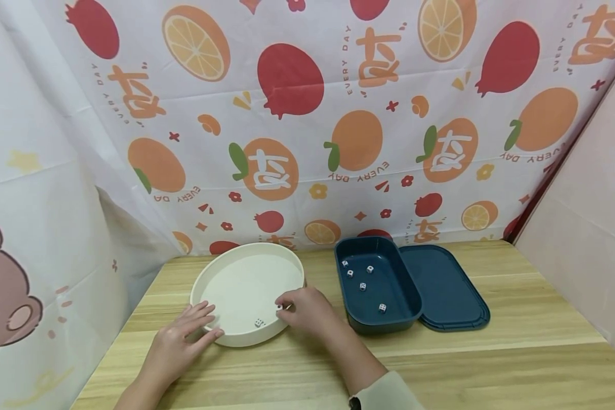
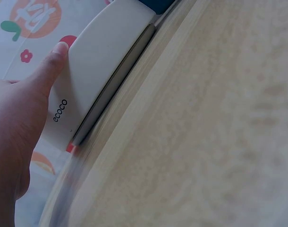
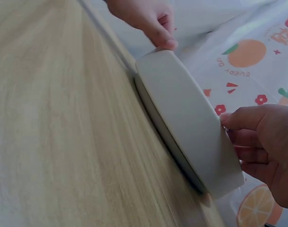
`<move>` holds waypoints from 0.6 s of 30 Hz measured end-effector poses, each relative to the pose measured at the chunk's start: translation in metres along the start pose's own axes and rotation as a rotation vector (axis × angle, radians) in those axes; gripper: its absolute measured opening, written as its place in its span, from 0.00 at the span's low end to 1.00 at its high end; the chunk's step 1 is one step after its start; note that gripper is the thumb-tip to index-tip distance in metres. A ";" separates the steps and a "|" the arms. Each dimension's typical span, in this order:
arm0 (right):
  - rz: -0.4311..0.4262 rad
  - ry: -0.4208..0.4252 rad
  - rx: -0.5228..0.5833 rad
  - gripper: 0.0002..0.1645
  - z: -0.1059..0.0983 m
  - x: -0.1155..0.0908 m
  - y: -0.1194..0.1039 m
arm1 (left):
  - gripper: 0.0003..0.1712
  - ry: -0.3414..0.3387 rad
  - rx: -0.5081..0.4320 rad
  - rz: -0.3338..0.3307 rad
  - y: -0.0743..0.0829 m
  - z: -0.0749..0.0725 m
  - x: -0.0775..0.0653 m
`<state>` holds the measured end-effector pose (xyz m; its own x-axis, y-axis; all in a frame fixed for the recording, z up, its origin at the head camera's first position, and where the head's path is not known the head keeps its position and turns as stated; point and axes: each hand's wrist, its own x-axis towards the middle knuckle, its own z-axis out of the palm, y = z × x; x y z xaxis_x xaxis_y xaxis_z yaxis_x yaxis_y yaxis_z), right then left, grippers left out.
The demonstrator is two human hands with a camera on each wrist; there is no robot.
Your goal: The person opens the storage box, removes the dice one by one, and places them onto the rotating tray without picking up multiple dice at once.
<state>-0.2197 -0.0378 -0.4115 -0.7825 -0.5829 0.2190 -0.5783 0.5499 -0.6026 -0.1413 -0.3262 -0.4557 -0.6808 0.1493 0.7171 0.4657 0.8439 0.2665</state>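
A round cream tray (image 1: pixel 251 285) with a raised rim stands on the wooden table, left of centre. My left hand (image 1: pixel 176 341) rests at its near-left rim, fingers spread and fairly straight, the thumb (image 2: pixel 56 56) against the rim. Over the tray's right rim my right hand (image 1: pixel 307 310) pinches a white die (image 1: pixel 279 307) between thumb and fingertips. Another white die (image 1: pixel 259 323) lies on the tray floor by the near wall. In the right wrist view, the tray's outer wall (image 3: pixel 186 118) hides what my right hand (image 3: pixel 262 142) holds.
Right of the tray stands a dark blue rectangular box (image 1: pixel 381 327) holding several white dice (image 1: pixel 363 286). Its matching flat lid (image 1: pixel 448 287) lies against the box's right side. A fruit-print cloth (image 1: pixel 359 142) hangs behind the table, with pale cloth at both sides.
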 end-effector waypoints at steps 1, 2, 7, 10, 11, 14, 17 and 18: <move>-0.005 0.002 -0.008 0.11 0.001 0.000 0.000 | 0.22 -0.001 0.001 -0.004 0.000 0.000 0.000; -0.006 0.005 -0.014 0.11 0.002 -0.001 0.000 | 0.22 -0.003 0.002 -0.008 0.001 0.000 -0.001; -0.002 0.016 -0.014 0.11 0.003 -0.001 0.000 | 0.22 -0.010 0.011 -0.021 0.003 -0.001 -0.001; -0.004 0.019 -0.020 0.11 0.004 -0.002 0.000 | 0.22 -0.007 0.011 -0.018 0.004 -0.001 -0.002; -0.003 0.020 -0.021 0.11 0.004 -0.002 0.000 | 0.22 -0.007 0.011 -0.017 0.004 -0.001 -0.002; -0.001 0.024 -0.025 0.11 0.005 -0.002 0.000 | 0.22 -0.006 0.009 -0.018 0.004 0.000 -0.002; 0.010 0.024 -0.020 0.11 0.005 -0.001 0.000 | 0.22 -0.008 0.011 -0.021 0.004 0.000 -0.002; 0.013 0.024 -0.019 0.11 0.005 -0.001 0.000 | 0.22 -0.008 0.012 -0.022 0.004 0.000 -0.002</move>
<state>-0.2175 -0.0402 -0.4157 -0.7951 -0.5613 0.2296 -0.5722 0.5688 -0.5908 -0.1380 -0.3233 -0.4557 -0.6951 0.1348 0.7062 0.4443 0.8528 0.2745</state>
